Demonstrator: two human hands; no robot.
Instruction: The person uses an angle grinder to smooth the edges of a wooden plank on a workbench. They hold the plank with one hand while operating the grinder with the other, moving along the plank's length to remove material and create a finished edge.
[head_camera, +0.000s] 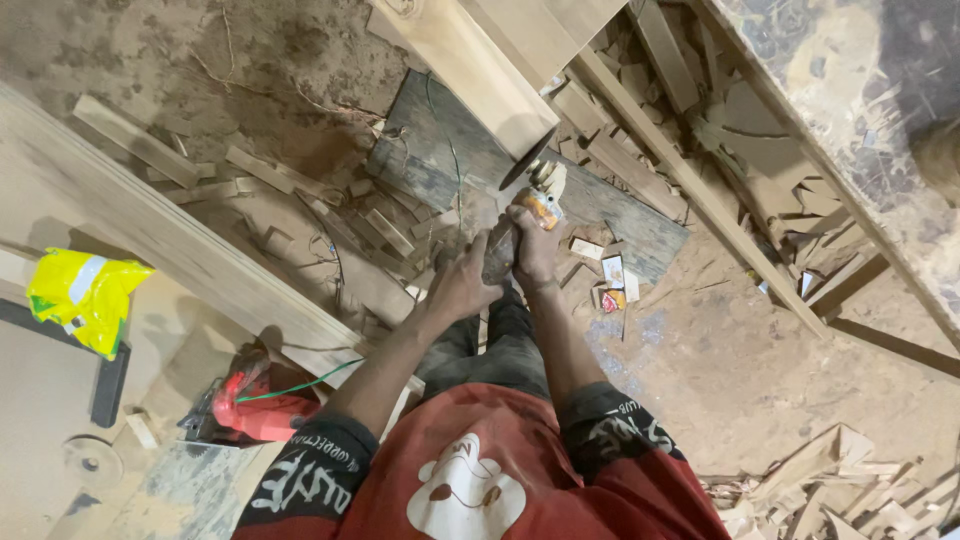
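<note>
Hands both wrap tight around the grinder, left hand at seven o'clock, right hand just behind its disc, which meets the pale plank. Best hold steady, push gently.

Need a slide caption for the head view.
Both hands, left and right, grip an angle grinder against a pale wooden plank.

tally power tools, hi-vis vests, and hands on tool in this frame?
Power tools: 2, the angle grinder in hand and the red tool on the floor
Hi-vis vest: 1
Hands on the grinder: 2, left hand, right hand
Total: 5
</note>
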